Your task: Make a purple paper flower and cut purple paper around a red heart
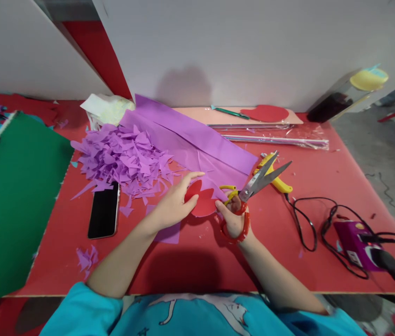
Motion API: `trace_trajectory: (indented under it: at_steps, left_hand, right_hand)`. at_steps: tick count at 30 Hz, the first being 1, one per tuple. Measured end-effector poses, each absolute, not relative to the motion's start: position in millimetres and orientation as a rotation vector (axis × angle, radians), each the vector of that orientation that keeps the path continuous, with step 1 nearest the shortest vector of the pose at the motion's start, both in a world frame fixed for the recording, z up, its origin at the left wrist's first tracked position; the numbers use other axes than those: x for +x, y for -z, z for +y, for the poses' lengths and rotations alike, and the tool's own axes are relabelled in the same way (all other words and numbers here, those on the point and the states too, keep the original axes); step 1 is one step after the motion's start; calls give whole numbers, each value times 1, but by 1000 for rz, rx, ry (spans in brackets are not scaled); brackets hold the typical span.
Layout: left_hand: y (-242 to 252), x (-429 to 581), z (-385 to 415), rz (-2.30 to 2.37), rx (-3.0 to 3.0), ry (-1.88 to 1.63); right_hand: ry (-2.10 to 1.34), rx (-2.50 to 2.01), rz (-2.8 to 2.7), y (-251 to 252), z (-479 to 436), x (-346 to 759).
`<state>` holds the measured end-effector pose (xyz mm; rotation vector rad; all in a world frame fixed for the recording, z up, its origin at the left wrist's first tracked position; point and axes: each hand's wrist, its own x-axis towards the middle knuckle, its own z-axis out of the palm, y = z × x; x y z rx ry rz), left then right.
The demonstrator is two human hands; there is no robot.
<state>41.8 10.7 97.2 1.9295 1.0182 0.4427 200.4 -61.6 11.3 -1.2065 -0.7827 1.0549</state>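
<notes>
My left hand (181, 198) pinches a red paper cutout (202, 203) with rounded sides and a notch in its top edge. Scissors (258, 179) with red and yellow handles hang on the fingers of my right hand (235, 217), their blades apart and pointing away to the right. The thumb of that hand touches the right edge of the red cutout. Behind the cutout lie large purple sheets (197, 135), and a purple piece (169, 233) rests under my left wrist. A heap of purple paper scraps (123, 156) sits beyond my left hand.
A black phone (103, 212) lies partly under the scraps. To the right are a yellow glue gun (281, 182), its cable and a purple power socket (356, 245). Along the back are a green pen (231, 112), a red paper shape (267, 113) and a bottle (344, 95). A green board (15, 200) stands left.
</notes>
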Motion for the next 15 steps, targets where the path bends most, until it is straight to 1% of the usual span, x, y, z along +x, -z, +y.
trace_trajectory:
  at_steps: [7, 12, 15]
  left_hand:
    - [-96, 38, 14, 947, 1938, -484]
    - [-93, 38, 17, 841, 1955, -380]
    - [-92, 38, 18, 850, 2003, -386]
  right_hand:
    - [-1037, -1231, -820, -12, -61, 201]
    - [-1053, -1200, -790, -14, -61, 199]
    - [-1091, -1179, -738, -16, -61, 198]
